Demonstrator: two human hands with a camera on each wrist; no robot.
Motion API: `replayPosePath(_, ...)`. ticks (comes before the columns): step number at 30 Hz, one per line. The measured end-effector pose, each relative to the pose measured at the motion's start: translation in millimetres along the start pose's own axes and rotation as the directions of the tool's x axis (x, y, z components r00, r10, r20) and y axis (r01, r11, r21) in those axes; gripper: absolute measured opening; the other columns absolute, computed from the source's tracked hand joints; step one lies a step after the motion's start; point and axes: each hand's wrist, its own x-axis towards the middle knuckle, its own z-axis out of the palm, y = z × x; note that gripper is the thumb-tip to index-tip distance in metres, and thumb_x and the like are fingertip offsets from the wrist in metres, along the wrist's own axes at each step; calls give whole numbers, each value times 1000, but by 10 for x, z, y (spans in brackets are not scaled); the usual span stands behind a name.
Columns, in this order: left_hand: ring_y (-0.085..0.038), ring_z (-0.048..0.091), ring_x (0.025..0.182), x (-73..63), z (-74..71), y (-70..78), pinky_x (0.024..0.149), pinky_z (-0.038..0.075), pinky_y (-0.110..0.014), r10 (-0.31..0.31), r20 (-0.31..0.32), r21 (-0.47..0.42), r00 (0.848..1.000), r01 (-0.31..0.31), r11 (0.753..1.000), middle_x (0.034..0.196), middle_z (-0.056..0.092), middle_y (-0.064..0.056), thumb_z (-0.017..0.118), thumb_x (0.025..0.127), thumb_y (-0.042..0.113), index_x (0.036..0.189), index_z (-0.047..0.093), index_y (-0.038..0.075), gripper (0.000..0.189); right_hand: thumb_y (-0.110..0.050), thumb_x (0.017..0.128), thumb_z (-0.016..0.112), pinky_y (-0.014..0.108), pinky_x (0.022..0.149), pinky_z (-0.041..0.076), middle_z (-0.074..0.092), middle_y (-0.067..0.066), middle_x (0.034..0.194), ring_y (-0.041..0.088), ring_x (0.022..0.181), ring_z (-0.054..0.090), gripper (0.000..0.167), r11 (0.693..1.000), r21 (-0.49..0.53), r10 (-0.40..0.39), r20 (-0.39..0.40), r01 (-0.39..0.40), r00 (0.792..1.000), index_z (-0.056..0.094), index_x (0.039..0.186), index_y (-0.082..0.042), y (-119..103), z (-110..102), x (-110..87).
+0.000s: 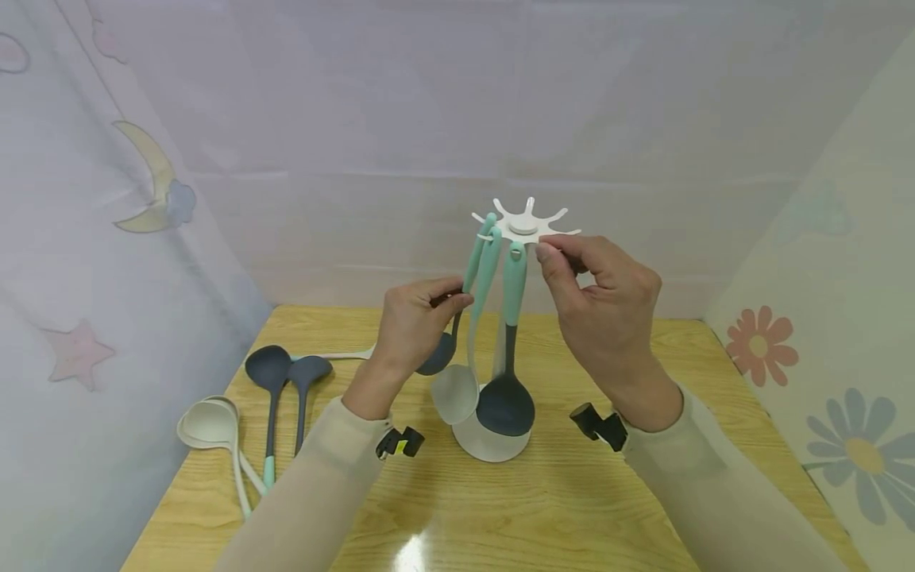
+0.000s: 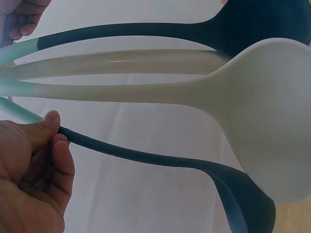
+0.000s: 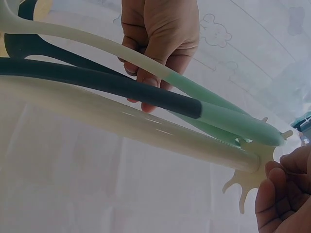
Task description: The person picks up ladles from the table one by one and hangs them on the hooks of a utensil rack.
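A white utensil stand with a spoked hook top (image 1: 524, 226) rises from a round base (image 1: 492, 446). Three utensils with mint handles hang from its hooks: a dark ladle (image 1: 505, 407) at the front, a cream-white ladle (image 1: 454, 395) beside it, and a dark utensil (image 1: 438, 357) at the left. My left hand (image 1: 420, 319) pinches this leftmost utensil between thumb and fingers, just where its mint handle meets the dark shaft (image 2: 131, 153). With thumb and fingertips, my right hand (image 1: 609, 292) grips one spoke at the right of the hook top (image 3: 248, 180).
Left on the wooden table (image 1: 586, 500) lie two dark utensils, one a ladle (image 1: 268, 367) and one with a smaller head (image 1: 310, 369). Nearer the left edge, cream ladles (image 1: 209, 423) overlap. Behind my left hand lies a pale-handled utensil (image 1: 336, 355). Fabric backdrops (image 1: 400, 151) surround the table.
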Motion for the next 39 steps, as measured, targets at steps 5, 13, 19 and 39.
replayPosePath(5,-16,73,76,13,15,1,67,57,-29,9,13,30,1000,-10,999,98,81,-3,78,97,22,120,82,14,25,3,93,77,12,74,50,77,17,83,-2,75,61,4,1000,-3,0,7,0,1000,80,94,5,-2,-8,2)
replayPosePath(13,-16,77,90,57,62,22,79,63,-31,-17,58,24,998,16,1000,107,81,-3,73,101,16,124,79,14,24,4,93,77,12,74,50,77,17,83,-4,75,61,4,1000,-2,5,-1,-5,1000,80,94,5,6,-7,0)
replayPosePath(19,-12,75,95,30,62,24,82,62,-31,-33,81,13,996,32,999,109,80,1,73,101,15,125,79,17,24,4,92,78,12,74,50,78,17,85,-3,76,62,4,1000,1,11,5,-11,1000,81,95,5,18,0,-7)
replayPosePath(39,-15,72,99,-20,66,58,85,61,-34,-21,99,-21,995,24,1000,119,77,0,70,104,18,132,75,18,29,-9,97,77,14,66,46,77,17,85,-2,72,59,15,989,-86,123,53,-118,991,79,98,5,21,-80,-3)
